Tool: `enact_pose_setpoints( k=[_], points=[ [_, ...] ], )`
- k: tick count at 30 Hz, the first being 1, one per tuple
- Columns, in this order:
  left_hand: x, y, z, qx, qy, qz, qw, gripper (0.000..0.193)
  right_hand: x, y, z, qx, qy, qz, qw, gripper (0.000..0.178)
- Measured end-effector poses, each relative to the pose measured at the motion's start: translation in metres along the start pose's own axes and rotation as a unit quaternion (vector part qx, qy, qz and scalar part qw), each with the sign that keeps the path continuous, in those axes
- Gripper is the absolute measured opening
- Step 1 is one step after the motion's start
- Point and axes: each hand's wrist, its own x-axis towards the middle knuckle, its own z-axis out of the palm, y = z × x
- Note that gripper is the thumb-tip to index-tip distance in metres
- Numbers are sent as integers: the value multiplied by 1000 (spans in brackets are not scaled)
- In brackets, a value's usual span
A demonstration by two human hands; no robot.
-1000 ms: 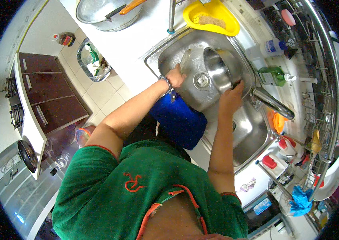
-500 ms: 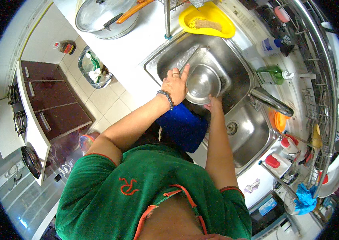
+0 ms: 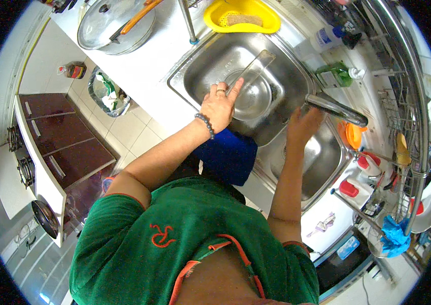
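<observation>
My left hand (image 3: pixel 219 108), with a ring and a dark bead bracelet, is over the near left side of the larger sink basin. Its fingers are closed around the near end of a long, flat, shiny strip (image 3: pixel 262 63) with a squared far end; its kind cannot be made out. Below the strip, a round metal bowl (image 3: pixel 252 101) sits in the steel sink (image 3: pixel 292 76). My right hand (image 3: pixel 304 124) is at the divide between the basins, beside the faucet (image 3: pixel 336 109). Motion blurs its fingers, and any contact with the faucet is unclear.
A yellow strainer (image 3: pixel 271 23) holding a brown scrubber stands behind the sink. A green soap bottle (image 3: pixel 333 76) and a wire rack (image 3: pixel 401 94) line the right side. On the left counter sits a lidded pan (image 3: pixel 104 33); a trash bin (image 3: pixel 107 94) stands on the floor.
My right hand has left the bowl's rim and moved right toward the faucet. The bowl now rests in the basin. My left hand still holds the strip, and the view has shifted slightly.
</observation>
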Motion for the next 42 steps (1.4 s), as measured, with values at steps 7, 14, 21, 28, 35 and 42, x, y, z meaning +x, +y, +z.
enact_pose_setpoints(
  k=[7,14,21,28,35,42],
  points=[
    [1,8,0,-61,-7,8,998,75,-16,2,12,102,-40,7,994,55],
    [5,15,2,-89,-8,14,996,74,-14,-7,3,109,-15,-4,994,49],
    [7,19,4,-99,-7,28,995,75,-16,-9,3,123,-8,9,992,49],
    [9,21,5,-90,-12,26,995,75,-19,-10,2,122,-19,16,992,50],
    [11,23,7,-104,-8,24,994,76,-24,-10,3,56,11,8,998,49],
    [11,21,14,-144,-16,17,989,75,-39,-57,16,486,-108,286,819,35]
  ],
)
